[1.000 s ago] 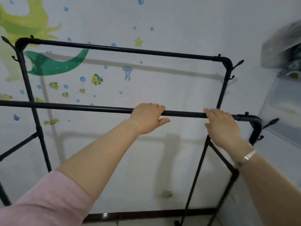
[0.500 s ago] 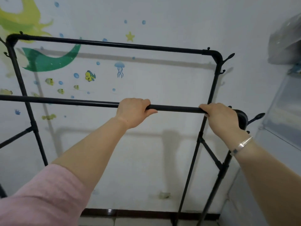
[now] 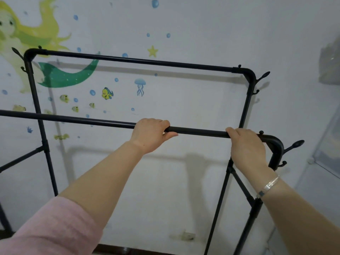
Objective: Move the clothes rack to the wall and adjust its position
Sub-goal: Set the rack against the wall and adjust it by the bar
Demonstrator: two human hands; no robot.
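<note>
White wall (image 3: 184, 24) with sea-creature stickers fills the space beyond our grip, and the black clothes rack (image 3: 139, 60) stands between us and it, its far rail close to the wall. Our left hand (image 3: 150, 134) wraps the near rail (image 3: 200, 131), fingers curled over the top, thumb underneath. Our right hand (image 3: 246, 147) closes on the same rail just beside the corner bend. We judge the rack nearly placed. Pushing harder with one hand could swing it crooked, and the hooks (image 3: 264, 76) past our right hand could scrape the wall
</note>
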